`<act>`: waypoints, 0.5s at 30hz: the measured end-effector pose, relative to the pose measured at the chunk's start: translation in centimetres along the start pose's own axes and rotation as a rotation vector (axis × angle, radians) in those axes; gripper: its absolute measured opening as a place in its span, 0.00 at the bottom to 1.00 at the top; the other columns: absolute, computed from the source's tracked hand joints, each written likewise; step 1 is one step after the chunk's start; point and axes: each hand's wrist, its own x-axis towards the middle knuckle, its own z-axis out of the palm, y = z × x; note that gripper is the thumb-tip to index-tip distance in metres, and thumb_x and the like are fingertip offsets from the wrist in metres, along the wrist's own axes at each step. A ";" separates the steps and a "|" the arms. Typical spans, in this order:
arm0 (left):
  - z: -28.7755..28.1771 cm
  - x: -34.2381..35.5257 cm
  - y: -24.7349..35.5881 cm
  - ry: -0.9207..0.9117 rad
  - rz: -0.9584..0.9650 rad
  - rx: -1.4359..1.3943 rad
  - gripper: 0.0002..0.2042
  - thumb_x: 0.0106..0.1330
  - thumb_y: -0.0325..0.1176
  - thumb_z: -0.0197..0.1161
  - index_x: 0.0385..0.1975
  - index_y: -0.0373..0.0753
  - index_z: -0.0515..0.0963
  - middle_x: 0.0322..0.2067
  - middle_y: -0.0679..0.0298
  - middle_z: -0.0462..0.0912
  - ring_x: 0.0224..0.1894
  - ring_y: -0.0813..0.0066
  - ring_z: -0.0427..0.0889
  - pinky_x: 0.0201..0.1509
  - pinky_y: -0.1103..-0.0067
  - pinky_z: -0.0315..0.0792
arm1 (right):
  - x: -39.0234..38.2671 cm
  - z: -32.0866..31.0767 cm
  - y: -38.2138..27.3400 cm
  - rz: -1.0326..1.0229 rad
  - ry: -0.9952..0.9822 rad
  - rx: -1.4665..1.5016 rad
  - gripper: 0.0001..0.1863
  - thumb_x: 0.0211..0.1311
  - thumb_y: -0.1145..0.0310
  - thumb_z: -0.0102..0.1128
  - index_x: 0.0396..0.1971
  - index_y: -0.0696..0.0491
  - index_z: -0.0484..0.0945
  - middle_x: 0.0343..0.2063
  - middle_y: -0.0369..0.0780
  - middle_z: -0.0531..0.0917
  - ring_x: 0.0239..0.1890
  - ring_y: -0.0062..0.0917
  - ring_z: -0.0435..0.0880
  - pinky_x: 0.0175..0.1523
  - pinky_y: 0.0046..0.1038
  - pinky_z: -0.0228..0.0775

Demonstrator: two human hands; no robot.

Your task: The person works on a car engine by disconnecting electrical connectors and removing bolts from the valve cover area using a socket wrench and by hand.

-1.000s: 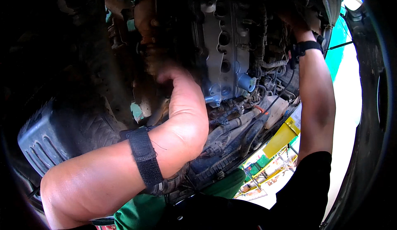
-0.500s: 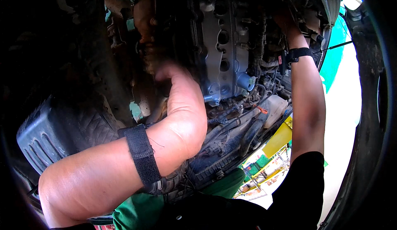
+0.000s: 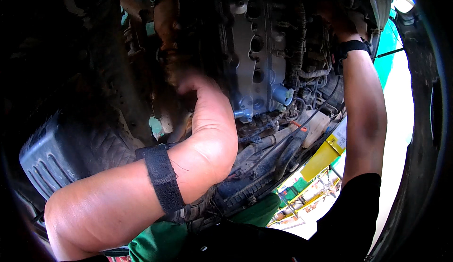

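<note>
My left hand [image 3: 196,83] reaches into the engine bay beside the rust-brown pipework [image 3: 168,40], left of the grey engine cover [image 3: 243,57] with its row of round holes. Its fingers are blurred and in shade, so whether they grip anything is hidden. My right hand [image 3: 337,19] is deep in the dark far right part of the bay, among hoses and a ribbed wiring conduit [image 3: 298,40]. Shadow hides its fingers. Both forearms wear black straps. A thin black cable [image 3: 309,119] runs from near my right wrist down toward the front.
A blue-grey filler neck [image 3: 282,94] sticks up at the cover's near end. A black ribbed plastic housing [image 3: 49,160] lies at left. Thick hoses [image 3: 285,156], an orange ring handle [image 3: 298,126] and a whitish reservoir [image 3: 317,127] are at near right, with a yellow bin [image 3: 323,158] beyond.
My right forearm and wrist have shifted right and slightly farther in. The thin black cable now shows more plainly across the hoses. My left arm stays almost where it was.
</note>
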 end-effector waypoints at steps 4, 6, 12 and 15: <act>-0.2 -0.2 -0.2 -0.010 0.039 -0.008 0.17 0.63 0.34 0.57 0.51 0.40 0.82 0.51 0.58 0.79 0.52 0.59 0.75 0.50 0.60 0.67 | -1.7 3.0 -0.2 -0.020 0.083 -0.225 0.21 0.69 0.58 0.56 0.58 0.48 0.76 0.56 0.48 0.79 0.59 0.42 0.76 0.63 0.37 0.68; 0.0 -0.3 -0.2 0.029 0.027 -0.010 0.17 0.63 0.34 0.57 0.51 0.41 0.82 0.51 0.59 0.80 0.52 0.59 0.75 0.50 0.59 0.67 | -3.1 4.5 -0.5 -0.028 0.142 -0.340 0.22 0.69 0.56 0.56 0.58 0.49 0.76 0.56 0.48 0.79 0.59 0.42 0.76 0.63 0.37 0.68; 0.0 0.1 0.4 0.020 -0.002 -0.029 0.17 0.63 0.33 0.58 0.51 0.41 0.82 0.50 0.59 0.80 0.52 0.59 0.75 0.49 0.59 0.67 | -4.1 3.4 1.7 -0.093 0.057 -0.413 0.24 0.70 0.51 0.56 0.58 0.50 0.76 0.57 0.48 0.79 0.60 0.42 0.76 0.62 0.37 0.68; 0.2 0.0 0.3 0.011 0.017 0.016 0.17 0.62 0.33 0.58 0.51 0.41 0.82 0.50 0.59 0.80 0.52 0.59 0.75 0.50 0.59 0.67 | -2.5 2.5 1.4 0.037 0.082 0.063 0.25 0.69 0.50 0.56 0.57 0.51 0.77 0.57 0.48 0.79 0.59 0.42 0.76 0.61 0.37 0.69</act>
